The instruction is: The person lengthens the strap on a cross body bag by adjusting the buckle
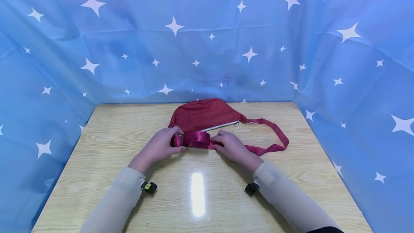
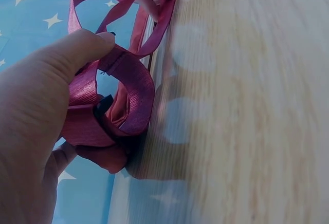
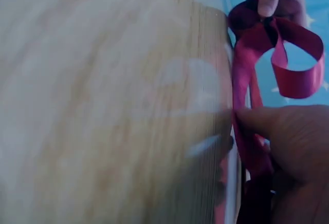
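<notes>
A dark red waist bag (image 1: 205, 115) lies on the table, with a silver zipper (image 1: 221, 125) along its near edge. By the bag's near left corner, my left hand (image 1: 161, 144) pinches the satin strap (image 2: 138, 88) beside a dark slide buckle (image 2: 103, 106). From there the strap bulges up in loose loops between the hands. My right hand (image 1: 231, 147) pinches the strap's lower run with thumb and fingers, in front of the zipper; in the right wrist view the strap (image 3: 250, 147) passes under the thumb. Some of the fingertips are hidden behind the strap.
To the right, the remaining strap (image 1: 282, 136) curves in a wide loop back to the bag's zipper end. The wooden table (image 1: 106, 146) meets a blue star-patterned cloth (image 1: 207, 46) at the back and sides. A small dark camera sits on each wrist.
</notes>
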Motion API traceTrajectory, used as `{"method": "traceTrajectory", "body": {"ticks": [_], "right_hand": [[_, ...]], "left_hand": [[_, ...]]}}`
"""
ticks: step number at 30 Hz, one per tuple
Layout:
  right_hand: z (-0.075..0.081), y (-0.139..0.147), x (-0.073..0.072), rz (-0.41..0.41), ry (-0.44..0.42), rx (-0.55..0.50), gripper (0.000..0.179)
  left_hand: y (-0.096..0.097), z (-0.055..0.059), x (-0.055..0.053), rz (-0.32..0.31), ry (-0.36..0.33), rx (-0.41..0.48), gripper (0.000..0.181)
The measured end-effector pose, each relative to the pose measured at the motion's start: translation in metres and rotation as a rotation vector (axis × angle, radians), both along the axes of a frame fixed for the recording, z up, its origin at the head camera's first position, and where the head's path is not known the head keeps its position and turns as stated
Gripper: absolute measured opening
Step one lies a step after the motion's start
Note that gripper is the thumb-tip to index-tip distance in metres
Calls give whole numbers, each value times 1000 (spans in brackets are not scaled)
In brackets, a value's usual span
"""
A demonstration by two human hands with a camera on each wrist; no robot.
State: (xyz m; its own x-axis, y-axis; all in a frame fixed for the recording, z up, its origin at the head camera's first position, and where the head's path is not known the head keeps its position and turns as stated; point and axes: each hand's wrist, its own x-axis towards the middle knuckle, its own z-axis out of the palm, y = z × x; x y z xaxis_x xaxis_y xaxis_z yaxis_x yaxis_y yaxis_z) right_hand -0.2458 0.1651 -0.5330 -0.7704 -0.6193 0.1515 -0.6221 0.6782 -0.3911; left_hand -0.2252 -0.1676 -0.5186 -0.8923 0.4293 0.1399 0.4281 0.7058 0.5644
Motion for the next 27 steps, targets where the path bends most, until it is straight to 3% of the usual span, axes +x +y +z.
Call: {"method": "traceTrajectory", "body": {"ticks": [10, 27], "right_hand": [[8, 24, 4, -44, 31, 5, 30], [16, 66, 10, -178, -47, 14, 28]], "left_hand": [[-2, 2, 1, 5, 18, 1, 51], [-5, 2, 1, 8, 22, 15, 51]]}}
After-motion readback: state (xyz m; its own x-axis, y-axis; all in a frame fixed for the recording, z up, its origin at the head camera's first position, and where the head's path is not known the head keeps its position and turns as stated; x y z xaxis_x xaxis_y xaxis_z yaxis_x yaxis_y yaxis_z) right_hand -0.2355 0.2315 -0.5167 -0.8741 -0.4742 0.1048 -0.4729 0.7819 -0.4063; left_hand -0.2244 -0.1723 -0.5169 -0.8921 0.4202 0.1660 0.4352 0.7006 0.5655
